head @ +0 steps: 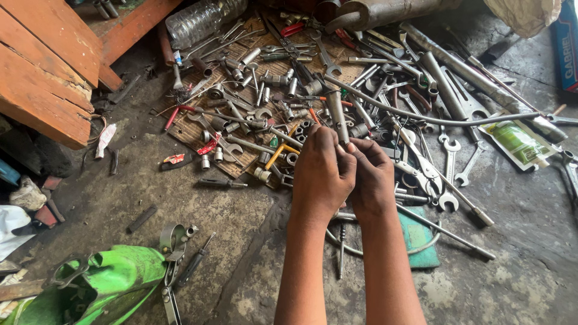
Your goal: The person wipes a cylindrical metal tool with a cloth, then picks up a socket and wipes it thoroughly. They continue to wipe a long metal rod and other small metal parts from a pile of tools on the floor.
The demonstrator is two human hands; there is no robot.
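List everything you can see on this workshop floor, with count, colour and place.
Spanners, sockets and rods: too many to count, grey metal, heaped across the middle and right.
Plastic bottle: one, clear, top centre.
Wooden planks: several, orange, top left.
Green panel: one, bright green, bottom left.
Pouch: one, green and white, right.
Green mat: one, under rods, lower centre.
Metal rod: one, grey, held upright by both hands.
Left hand: gripping the rod.
Right hand: beside it, fingers on the rod.

Two hands (346, 174), one clear plastic bottle (201, 21), one green fairing panel (102, 289), one green pouch (518, 143)
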